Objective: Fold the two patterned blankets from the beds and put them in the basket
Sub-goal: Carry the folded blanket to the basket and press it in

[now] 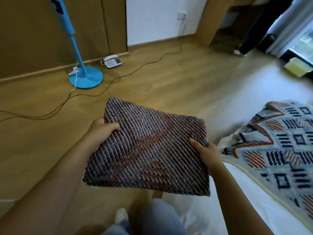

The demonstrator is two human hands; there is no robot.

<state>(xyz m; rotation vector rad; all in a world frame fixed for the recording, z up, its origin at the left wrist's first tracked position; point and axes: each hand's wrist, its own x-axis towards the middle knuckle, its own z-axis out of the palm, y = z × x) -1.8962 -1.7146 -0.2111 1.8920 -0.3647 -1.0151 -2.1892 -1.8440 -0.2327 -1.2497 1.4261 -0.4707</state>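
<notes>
Risk: the folded dark woven blanket with rust-red diamonds (pixel 147 146) is gripped only at its side edges, so its middle layers could sag and unfold in transit. The thin brown floor cable (pixel 138 69) beyond the left hand (pixel 101 131) is a trip hazard. The left hand and right hand (pixel 205 153) are clamped on opposite edges, and the blanket spans between them. No basket is in view.

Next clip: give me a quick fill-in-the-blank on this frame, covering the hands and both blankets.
1. The left hand and right hand grip opposite edges of a dark woven blanket that is already ____.
2. The light geometric blanket lies spread out on the ____.
3. The floor stand with the round base is ____ in colour.

Missing words: folded; bed; blue.
</notes>
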